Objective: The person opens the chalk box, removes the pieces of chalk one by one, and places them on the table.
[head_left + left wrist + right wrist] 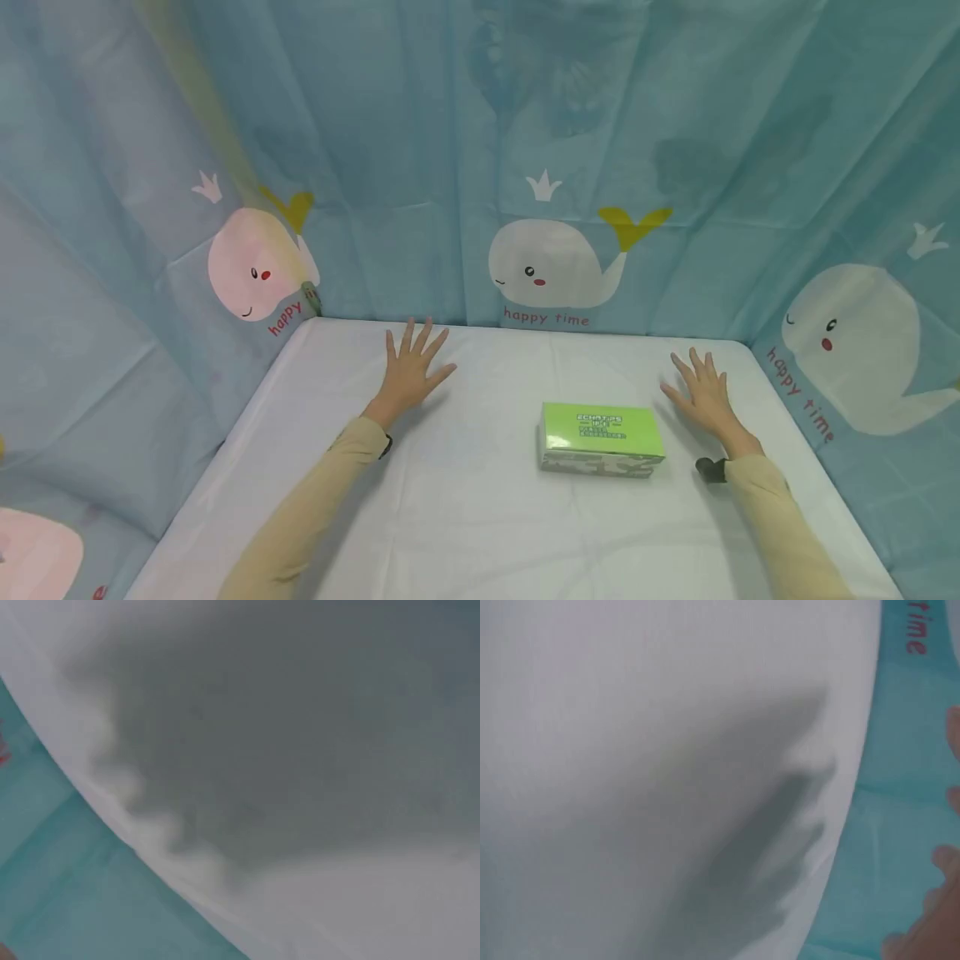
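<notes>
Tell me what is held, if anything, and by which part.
Nothing is held: the left hand and right hand are spread, both apart from the green box.

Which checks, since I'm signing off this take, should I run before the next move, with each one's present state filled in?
1. Left hand free: ok, fingers spread, nothing held.
2. Right hand free: ok, also spread, nothing held.
3. Green box resting steadily: ok, it looks flat on the white table.
4. Box in a hand's grip: not ok, neither hand touches it; the right one is nearer.
5. Box visible from the wrists: not ok, only the head view shows it.
6. Box contents: cannot tell, it looks closed.
</notes>
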Demonstrator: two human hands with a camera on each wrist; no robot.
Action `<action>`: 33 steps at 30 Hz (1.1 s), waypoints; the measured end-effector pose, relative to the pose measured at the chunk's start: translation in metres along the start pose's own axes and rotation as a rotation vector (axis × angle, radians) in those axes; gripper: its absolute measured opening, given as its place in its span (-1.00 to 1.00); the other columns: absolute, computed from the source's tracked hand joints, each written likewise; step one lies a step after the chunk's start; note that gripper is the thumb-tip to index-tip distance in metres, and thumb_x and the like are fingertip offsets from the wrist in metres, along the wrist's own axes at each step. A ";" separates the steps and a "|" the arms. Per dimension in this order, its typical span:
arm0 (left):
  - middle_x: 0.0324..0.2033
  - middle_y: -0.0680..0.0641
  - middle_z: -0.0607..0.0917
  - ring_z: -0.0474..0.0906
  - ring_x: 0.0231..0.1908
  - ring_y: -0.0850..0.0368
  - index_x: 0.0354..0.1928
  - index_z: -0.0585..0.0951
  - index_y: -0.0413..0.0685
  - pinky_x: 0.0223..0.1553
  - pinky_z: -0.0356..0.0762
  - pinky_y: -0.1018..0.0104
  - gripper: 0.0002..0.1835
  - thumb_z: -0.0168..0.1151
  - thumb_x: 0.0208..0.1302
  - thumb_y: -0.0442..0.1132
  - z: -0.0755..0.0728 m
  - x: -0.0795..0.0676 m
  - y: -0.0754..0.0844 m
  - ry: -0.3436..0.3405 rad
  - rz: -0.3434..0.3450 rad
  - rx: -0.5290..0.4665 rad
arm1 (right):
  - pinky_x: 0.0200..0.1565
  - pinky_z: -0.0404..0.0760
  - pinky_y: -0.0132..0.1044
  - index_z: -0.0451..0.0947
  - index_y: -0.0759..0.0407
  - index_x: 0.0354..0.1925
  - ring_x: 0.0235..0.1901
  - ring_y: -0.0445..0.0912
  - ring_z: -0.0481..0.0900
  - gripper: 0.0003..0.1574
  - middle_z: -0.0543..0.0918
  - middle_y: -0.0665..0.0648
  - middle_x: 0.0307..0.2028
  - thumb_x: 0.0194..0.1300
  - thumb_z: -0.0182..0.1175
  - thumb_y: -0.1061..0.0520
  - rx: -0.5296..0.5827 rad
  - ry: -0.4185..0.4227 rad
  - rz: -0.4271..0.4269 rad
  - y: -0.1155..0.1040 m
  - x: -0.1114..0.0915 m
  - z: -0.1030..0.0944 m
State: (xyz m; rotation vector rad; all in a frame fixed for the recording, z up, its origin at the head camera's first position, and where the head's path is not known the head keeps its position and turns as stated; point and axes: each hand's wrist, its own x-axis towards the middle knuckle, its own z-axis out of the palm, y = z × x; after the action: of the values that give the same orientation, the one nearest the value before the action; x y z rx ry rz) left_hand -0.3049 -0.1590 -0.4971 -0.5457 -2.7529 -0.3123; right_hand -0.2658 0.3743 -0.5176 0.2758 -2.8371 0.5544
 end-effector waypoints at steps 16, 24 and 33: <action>0.37 -0.07 0.21 0.05 0.37 -0.08 0.34 0.26 0.09 0.29 -0.10 -0.25 -0.34 -0.07 0.29 0.24 -0.005 -0.009 0.078 -0.032 0.161 -0.133 | 0.20 0.07 0.30 0.23 0.19 0.29 0.29 0.38 0.06 -0.37 0.22 0.39 0.30 0.41 -0.08 -0.11 0.367 -0.121 0.128 -0.018 -0.043 0.001; 0.32 -0.01 0.30 0.18 0.33 0.03 0.32 0.29 0.12 0.29 0.04 -0.13 -0.38 -0.09 0.30 0.24 -0.005 -0.018 0.118 -0.147 0.256 -0.169 | 0.18 0.22 0.18 0.22 0.06 0.31 0.22 -0.30 0.31 -0.42 0.38 0.25 0.24 0.43 -0.11 -0.10 0.546 -0.231 0.078 -0.028 -0.059 0.004; 0.33 0.05 0.29 0.18 0.33 0.11 0.30 0.30 0.18 0.31 0.04 -0.08 -0.38 -0.06 0.28 0.27 -0.001 -0.025 0.155 -0.220 0.367 -0.181 | 0.17 -0.11 0.41 0.02 -0.14 0.41 0.40 -0.06 0.02 -0.38 0.09 0.25 0.39 0.44 -0.14 -0.06 0.730 -0.366 0.120 -0.043 -0.071 0.004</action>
State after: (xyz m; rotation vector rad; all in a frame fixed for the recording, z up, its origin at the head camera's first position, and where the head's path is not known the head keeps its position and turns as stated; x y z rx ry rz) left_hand -0.2202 -0.0273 -0.4820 -1.1770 -2.7665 -0.4348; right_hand -0.1894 0.3436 -0.5252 0.3572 -2.8649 1.7157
